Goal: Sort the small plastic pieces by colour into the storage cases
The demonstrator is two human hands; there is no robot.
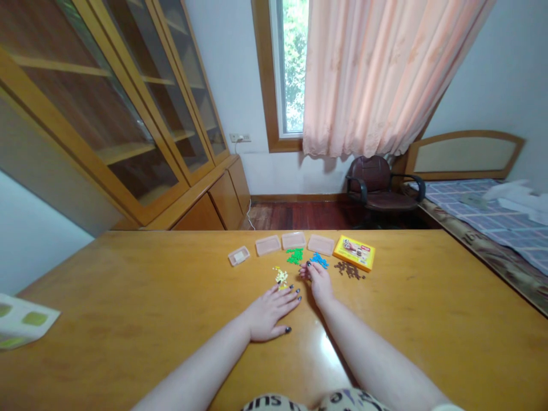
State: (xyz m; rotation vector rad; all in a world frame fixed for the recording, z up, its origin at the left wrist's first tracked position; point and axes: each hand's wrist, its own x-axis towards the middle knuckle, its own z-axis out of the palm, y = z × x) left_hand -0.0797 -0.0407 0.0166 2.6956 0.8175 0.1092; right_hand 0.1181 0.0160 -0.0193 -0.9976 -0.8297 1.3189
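Resting flat on the table (128, 297), the left hand (269, 311) spreads its fingers wide beside yellow pieces (281, 276). The right hand (317, 281) curls its fingers narrow at blue pieces (319, 261); whether they hold any, I cannot tell.

glass-door cabinet (128, 131) left | curtain (377, 74) over window (293, 68) | office chair (377, 185) beside bed (483, 217)

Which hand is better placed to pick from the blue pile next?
Right. The right hand has its fingers at the edge of the blue pile; the left hand lies flat, nearer the yellow pile.
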